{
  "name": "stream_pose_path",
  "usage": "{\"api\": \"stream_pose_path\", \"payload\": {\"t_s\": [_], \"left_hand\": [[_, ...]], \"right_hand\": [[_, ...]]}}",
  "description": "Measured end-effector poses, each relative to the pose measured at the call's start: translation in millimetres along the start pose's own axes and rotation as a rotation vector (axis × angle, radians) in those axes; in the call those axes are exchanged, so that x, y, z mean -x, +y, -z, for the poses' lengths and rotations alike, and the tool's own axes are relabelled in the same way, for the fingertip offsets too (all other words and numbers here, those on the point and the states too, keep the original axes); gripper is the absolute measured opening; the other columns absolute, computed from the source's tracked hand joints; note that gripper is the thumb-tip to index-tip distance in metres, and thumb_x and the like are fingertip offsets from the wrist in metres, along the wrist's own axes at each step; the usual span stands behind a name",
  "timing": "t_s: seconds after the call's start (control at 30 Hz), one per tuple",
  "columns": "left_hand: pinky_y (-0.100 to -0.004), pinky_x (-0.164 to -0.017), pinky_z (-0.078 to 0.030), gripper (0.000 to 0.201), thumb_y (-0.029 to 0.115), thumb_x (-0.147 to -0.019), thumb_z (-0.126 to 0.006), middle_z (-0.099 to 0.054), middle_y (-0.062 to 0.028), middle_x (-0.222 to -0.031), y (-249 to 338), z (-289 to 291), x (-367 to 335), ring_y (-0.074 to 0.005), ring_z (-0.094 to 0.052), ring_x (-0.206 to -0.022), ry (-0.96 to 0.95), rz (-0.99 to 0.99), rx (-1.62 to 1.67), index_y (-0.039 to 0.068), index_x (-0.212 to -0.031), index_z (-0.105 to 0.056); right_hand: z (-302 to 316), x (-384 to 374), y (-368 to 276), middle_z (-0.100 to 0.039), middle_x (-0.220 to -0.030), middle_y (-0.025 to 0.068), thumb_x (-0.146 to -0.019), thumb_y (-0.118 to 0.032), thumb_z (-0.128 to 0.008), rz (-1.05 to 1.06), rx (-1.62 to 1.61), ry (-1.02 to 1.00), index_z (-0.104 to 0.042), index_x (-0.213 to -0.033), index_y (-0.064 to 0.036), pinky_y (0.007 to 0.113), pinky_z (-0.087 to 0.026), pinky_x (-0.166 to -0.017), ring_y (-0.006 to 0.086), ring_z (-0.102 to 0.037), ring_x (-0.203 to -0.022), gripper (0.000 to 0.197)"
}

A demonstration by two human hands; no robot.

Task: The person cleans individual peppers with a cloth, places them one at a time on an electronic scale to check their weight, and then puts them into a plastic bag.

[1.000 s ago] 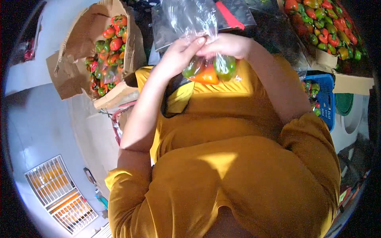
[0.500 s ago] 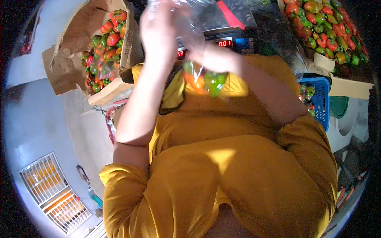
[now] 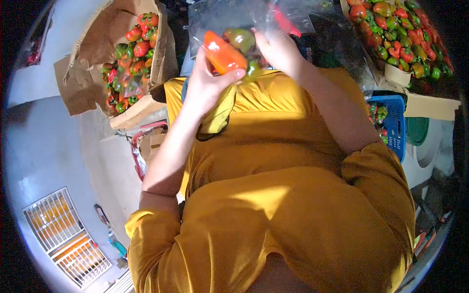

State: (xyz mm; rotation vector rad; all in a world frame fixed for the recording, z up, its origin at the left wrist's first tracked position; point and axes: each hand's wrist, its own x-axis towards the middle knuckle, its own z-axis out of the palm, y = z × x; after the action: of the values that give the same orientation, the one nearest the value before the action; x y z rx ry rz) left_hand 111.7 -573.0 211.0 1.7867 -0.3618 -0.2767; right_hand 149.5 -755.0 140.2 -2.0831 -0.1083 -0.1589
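Bag (image 3: 259,54): was held in the upper middle of the frame; its clear film was marked by bright glints.
Orange pepper (image 3: 224,52): was seen at the left of the bag's contents, tilted, its lower end toward the right.
Green pepper (image 3: 240,40): was packed in the bag, just beside the orange one on its upper right.
Left hand (image 3: 207,80): was clamped on the bag from the lower left, the thumb laid across the orange pepper's lower end.
Right hand (image 3: 281,51): was held at the bag's right side, apart from the left hand; whether film was pinched there could not be told.
Red strip (image 3: 286,22): was seen, blurred, above the right hand.
Left box (image 3: 105,36): was set open at the upper left, with red and green peppers (image 3: 140,49) heaped inside.
Right box (image 3: 398,75): was placed at the upper right, more peppers (image 3: 415,39) piled in it.
Blue basket (image 3: 398,122): was set below the right box, peppers inside.
Barred window (image 3: 68,229): was shown at the lower left.
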Motion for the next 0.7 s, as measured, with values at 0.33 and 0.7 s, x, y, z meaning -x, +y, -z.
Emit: {"api": "stream_pose_path", "payload": {"t_s": [0.33,0.7], "left_hand": [[-0.0445,-0.1,-0.028,0.048,0.017,-0.081,-0.051,-0.042,-0.0139,-0.124,-16.6,12.8,7.2,-0.0288,-0.041,-0.115,0.267,-0.293,-0.002,0.006,-0.125,-0.037],[-0.0384,-0.092,-0.033,0.044,-0.01,-0.062,-0.055,-0.045,-0.0178,-0.109,5.1,10.6,7.8,-0.0305,-0.044,-0.105,0.043,-0.869,-0.854,0.003,-0.104,-0.046]], "right_hand": [[7.3,16.2,-43.2,-0.047,-0.06,-0.0008,-0.09,-0.032,-0.046,-0.052,-0.638,-0.029,-0.051,-0.085,-0.0066,0.025,-0.032,-0.046,0.0103,-0.04,-0.05,0.027],[-9.5,6.2,2.7,-0.059,-0.092,0.0042,-0.09,-0.023,-0.048,-0.348,-1.534,-0.321,-0.055,-0.097,-0.0045,0.027,-0.046,-0.069,0.0126,-0.056,-0.077,0.021]]}}
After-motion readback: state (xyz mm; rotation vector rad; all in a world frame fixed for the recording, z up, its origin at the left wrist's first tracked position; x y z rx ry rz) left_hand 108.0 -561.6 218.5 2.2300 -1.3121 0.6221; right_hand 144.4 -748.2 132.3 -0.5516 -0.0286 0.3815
